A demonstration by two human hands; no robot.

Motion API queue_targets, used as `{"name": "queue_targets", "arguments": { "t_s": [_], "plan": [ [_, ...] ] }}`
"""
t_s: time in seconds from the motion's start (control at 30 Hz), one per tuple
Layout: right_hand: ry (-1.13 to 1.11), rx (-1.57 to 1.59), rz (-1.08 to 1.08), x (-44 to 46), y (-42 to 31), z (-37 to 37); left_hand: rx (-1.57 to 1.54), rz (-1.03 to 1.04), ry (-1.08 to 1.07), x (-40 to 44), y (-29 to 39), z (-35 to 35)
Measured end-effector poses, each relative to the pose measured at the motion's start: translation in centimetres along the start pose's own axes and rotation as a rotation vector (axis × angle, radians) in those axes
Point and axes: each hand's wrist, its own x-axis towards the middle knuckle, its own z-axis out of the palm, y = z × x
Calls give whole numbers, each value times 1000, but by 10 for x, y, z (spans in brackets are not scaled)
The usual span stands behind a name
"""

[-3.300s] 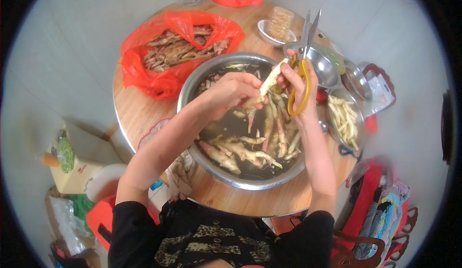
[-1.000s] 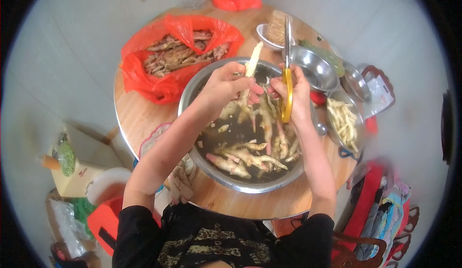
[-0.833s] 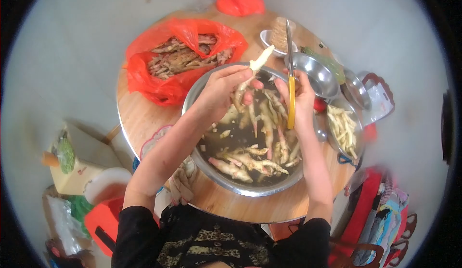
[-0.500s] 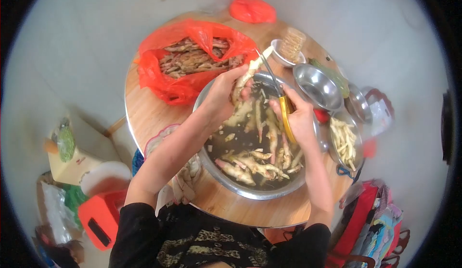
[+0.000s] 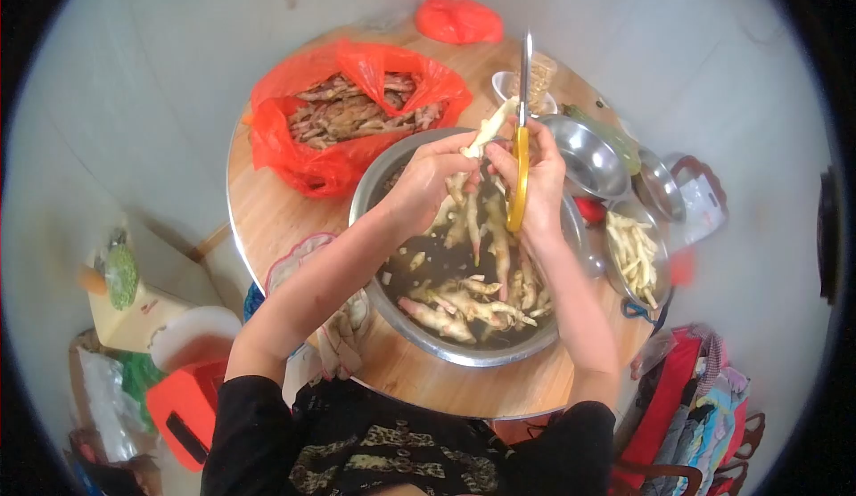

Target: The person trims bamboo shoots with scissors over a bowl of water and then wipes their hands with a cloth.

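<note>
My left hand [image 5: 432,178] is closed around a pale, knobbly, ginger-like root [image 5: 489,131], whose tip points up and right. Yellow-handled scissors [image 5: 519,171] are in my right hand [image 5: 542,184], their blades together and pointing up. The right thumb and fingers are close to the root; whether they touch it I cannot tell. Below both hands is a metal basin [image 5: 446,353] of murky water. Several pale roots [image 5: 477,304] with pinkish ends lie in it among small loose bits.
A red plastic bag [image 5: 312,175] of brownish roots stands at the table's back left. To the right are a metal bowl [image 5: 588,153] and a bowl of peeled pale pieces [image 5: 633,255]. Gloves [image 5: 343,336] lie at the front left edge; a small red bag [image 5: 459,19] sits behind.
The scissors have swung from leaning left across the root to upright, with their blades now together. My right hand has come up and closer to the left; the root is lower.
</note>
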Motion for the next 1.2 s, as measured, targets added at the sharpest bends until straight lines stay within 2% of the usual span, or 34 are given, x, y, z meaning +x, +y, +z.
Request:
{"name": "queue_targets", "arguments": {
  "t_s": [0.17,0.23,0.47,0.57,0.67,0.7,0.77,0.83,0.9,0.97,1.03,1.07,1.17,1.2],
  "plan": [
    [51,7,-38,-4,3,-1,139,12,33,-4,-7,3],
    [38,78,-71,-3,10,-3,376,101,114,-4,-9,6],
    [88,101,-86,-7,8,1,489,163,97,-6,-6,6],
    [31,16,-104,-16,-3,2,425,89,120,-3,-3,2],
    [-48,14,-35,-20,-14,2,49,37,366,1,0,-3],
    [-61,-90,-11,-19,-19,1,51,39,369,1,2,-7],
    [-72,-192,12,-15,-13,-8,-193,-51,242,2,6,-20],
    [32,-541,-234,-6,10,-18,-256,-64,214,0,7,-24],
    [54,-514,-263,-6,12,-20,-318,-82,179,2,5,-28],
    [76,-487,-288,-5,12,-21,-410,-64,38,5,-1,-33],
    [16,-219,-195,-5,12,-22,-346,-90,104,0,5,-16],
    [22,-218,-194,-7,9,-21,-282,-109,171,-2,7,-8],
    [45,-194,-100,-9,-2,-14,-215,-103,139,-4,5,-4],
    [78,-132,-10,-8,-5,-12,-214,-110,135,-4,4,-2]
  ]
}}
